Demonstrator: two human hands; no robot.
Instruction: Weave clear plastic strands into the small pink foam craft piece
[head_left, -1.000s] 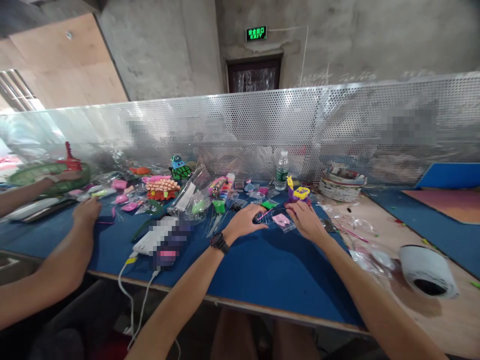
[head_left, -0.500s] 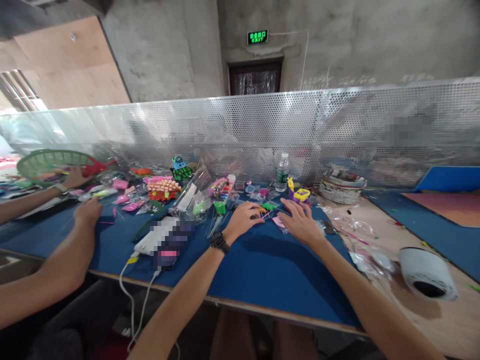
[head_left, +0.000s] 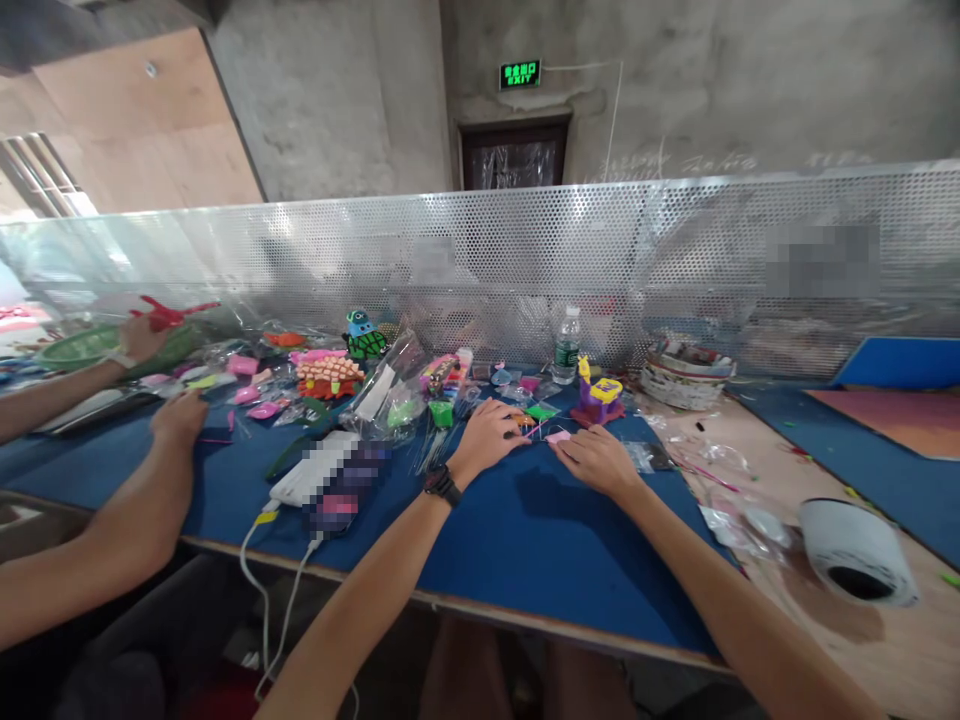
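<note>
My left hand (head_left: pixel 491 437) is curled on the blue mat (head_left: pixel 540 550), fingers closed around something small that its fingertips mostly hide. An orange and dark bit (head_left: pixel 523 424) shows beside those fingers. My right hand (head_left: pixel 600 458) rests to the right, its thumb and fingers pinched on a flat pink piece (head_left: pixel 559 437), perhaps clay in a clear bag. Just beyond lies a bright green packet (head_left: pixel 541 411). A purple and yellow clay figure (head_left: pixel 598 395) stands upright behind my right hand.
A water bottle (head_left: pixel 567 347) and paper-covered basket (head_left: pixel 686 375) stand near the perforated metal screen (head_left: pixel 525 250). A white cup (head_left: pixel 855 550) lies tipped at right. Cabled devices (head_left: pixel 330 480) lie at left. A co-worker's hand (head_left: pixel 142 340) lifts a red piece over a green basket (head_left: pixel 75 347).
My right hand has come down and closed its spread fingers on the pink piece, uncovering the purple figure. My left hand barely moved. The co-worker's hand raised the red piece.
</note>
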